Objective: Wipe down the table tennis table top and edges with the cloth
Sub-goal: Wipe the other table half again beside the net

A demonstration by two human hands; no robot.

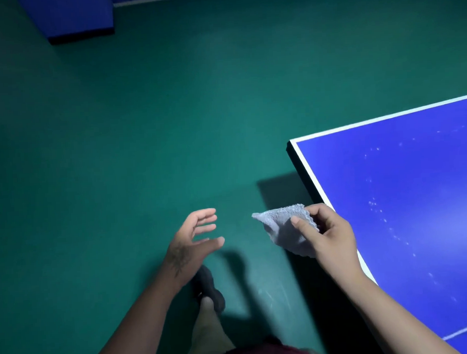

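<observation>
1. The right hand (327, 234) pinches a small pale blue-grey cloth (286, 228) between thumb and curled fingers, holding it in the air just beside the near-left edge of the desk (390, 195), not yet on the surface. The hold looks like a way of bunching the cloth into a pad before a wipe.
2. The left hand (195, 235) hangs empty over the floor (143, 127), near the cloth but apart from it, fingers spread and loosely straight. It appears ready to help fold or smooth the cloth.
3. The cloth is soft terry with a scalloped, stitched hem, folded roughly into a triangle and drooping below the fingers.
4. The desk top is smooth, glossy blue with a white border line and a dark side edge. Pale specks scattered across it are likely dust or droplets, which suggests the wiping has barely begun here.
5. The floor is matt green sports flooring. A dark shoe (208, 289) stands on it below the left hand.
</observation>
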